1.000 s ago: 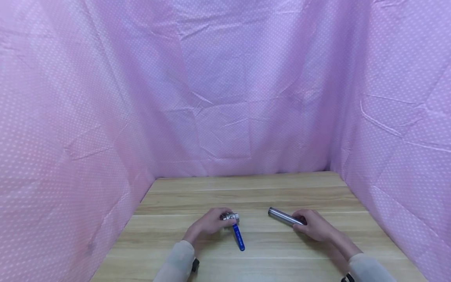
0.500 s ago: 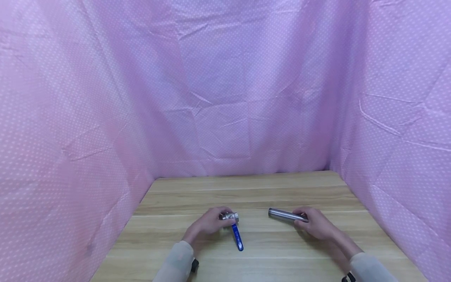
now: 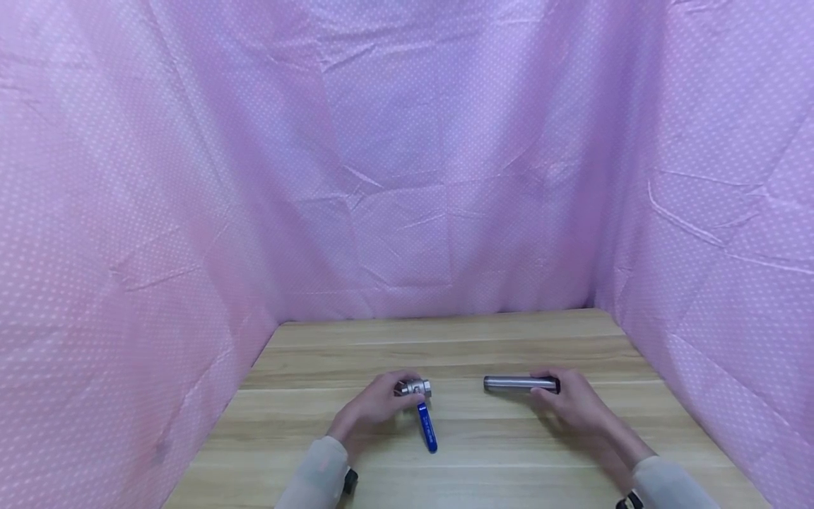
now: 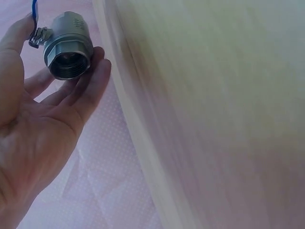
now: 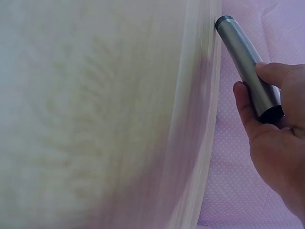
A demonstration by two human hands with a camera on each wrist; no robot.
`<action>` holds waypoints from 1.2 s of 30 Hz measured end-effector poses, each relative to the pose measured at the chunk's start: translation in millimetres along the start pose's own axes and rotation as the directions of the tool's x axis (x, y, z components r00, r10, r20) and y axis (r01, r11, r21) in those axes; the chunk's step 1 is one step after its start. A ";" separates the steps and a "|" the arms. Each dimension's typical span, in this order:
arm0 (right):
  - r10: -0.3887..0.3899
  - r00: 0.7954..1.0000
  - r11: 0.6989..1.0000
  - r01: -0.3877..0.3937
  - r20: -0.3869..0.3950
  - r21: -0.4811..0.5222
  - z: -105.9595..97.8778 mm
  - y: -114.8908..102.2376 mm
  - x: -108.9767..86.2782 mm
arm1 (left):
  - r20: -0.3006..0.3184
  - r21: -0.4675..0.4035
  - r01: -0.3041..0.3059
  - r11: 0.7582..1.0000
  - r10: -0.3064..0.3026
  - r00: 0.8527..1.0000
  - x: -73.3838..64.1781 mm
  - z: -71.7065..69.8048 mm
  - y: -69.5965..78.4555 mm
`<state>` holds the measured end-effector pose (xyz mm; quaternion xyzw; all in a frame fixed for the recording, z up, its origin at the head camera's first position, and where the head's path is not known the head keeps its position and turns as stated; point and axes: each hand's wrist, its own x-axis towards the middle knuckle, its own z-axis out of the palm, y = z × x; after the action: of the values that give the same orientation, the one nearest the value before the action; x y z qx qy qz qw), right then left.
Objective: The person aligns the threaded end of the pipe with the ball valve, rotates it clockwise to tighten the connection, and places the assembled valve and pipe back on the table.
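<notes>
My left hand (image 3: 380, 400) grips a steel ball valve (image 3: 415, 387) by its body, over the left middle of the table. Its blue lever handle (image 3: 427, 428) points toward me. In the left wrist view the valve's hexagonal end (image 4: 69, 59) shows a threaded opening, with fingers behind it. Across from it, my right hand (image 3: 570, 400) pinches a short metal pipe (image 3: 511, 382) near its right end, between thumb and fingers. The pipe lies crosswise, its free left end aimed at the valve with a gap between them. The right wrist view shows dark ends on the pipe (image 5: 245, 62).
A wood-grain table (image 3: 445, 346) lies under both hands. Pink dotted cloth (image 3: 413, 177) hangs behind it and along both sides. Dark straps (image 3: 350, 481) sit on both wrists at the sleeve ends.
The right hand has turned the pipe from a slant to nearly level across the view, its right end rising. The left hand and the valve have barely moved.
</notes>
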<state>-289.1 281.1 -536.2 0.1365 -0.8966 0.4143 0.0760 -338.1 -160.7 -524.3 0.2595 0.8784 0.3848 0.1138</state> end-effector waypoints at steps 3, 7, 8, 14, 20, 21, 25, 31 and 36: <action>0.022 1.000 1.000 -0.022 -0.002 0.022 -0.9 -0.5 -0.7 | -0.018 -0.053 0.011 0.999 -0.012 1.000 -0.7 0.1 3.4; 0.050 0.999 0.999 -0.050 -0.019 0.018 -3.2 -3.8 -0.9 | -0.046 -0.094 0.008 0.996 -0.013 0.999 -0.8 -0.7 7.1; 0.055 0.998 0.998 -0.055 -0.031 0.013 -4.0 -5.3 -0.7 | -0.052 -0.095 0.006 0.995 -0.011 0.999 -0.4 -0.9 7.8; -0.029 0.993 0.999 0.031 -0.115 0.012 -6.5 -11.5 2.4 | -0.095 -0.142 -0.021 0.990 0.008 0.995 2.9 -0.9 9.3; -0.129 0.970 0.990 0.137 -0.204 0.026 -4.7 -14.2 3.6 | -0.143 -0.205 -0.036 0.978 0.007 0.990 5.0 1.1 11.4; -0.138 0.967 0.989 0.147 -0.215 0.030 -4.5 -14.9 3.5 | -0.149 -0.209 -0.044 0.977 0.012 0.989 5.0 1.3 12.0; -0.149 0.961 0.985 0.165 -0.232 0.053 -4.7 -19.3 3.5 | -0.167 -0.245 -0.061 0.968 0.020 0.986 5.9 1.3 13.5; -0.141 0.960 0.983 0.165 -0.240 0.081 -6.7 -30.8 2.4 | -0.149 -0.339 -0.080 0.937 0.031 0.988 6.9 0.5 17.2; -0.147 0.953 0.983 0.170 -0.264 0.068 -6.2 -37.7 2.6 | -0.155 -0.369 -0.098 0.924 0.043 0.987 4.7 2.5 22.6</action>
<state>-279.8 262.0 -504.3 0.1564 -0.8457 0.4609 0.2187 -332.7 -143.8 -509.4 0.2361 0.7844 0.5674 0.0837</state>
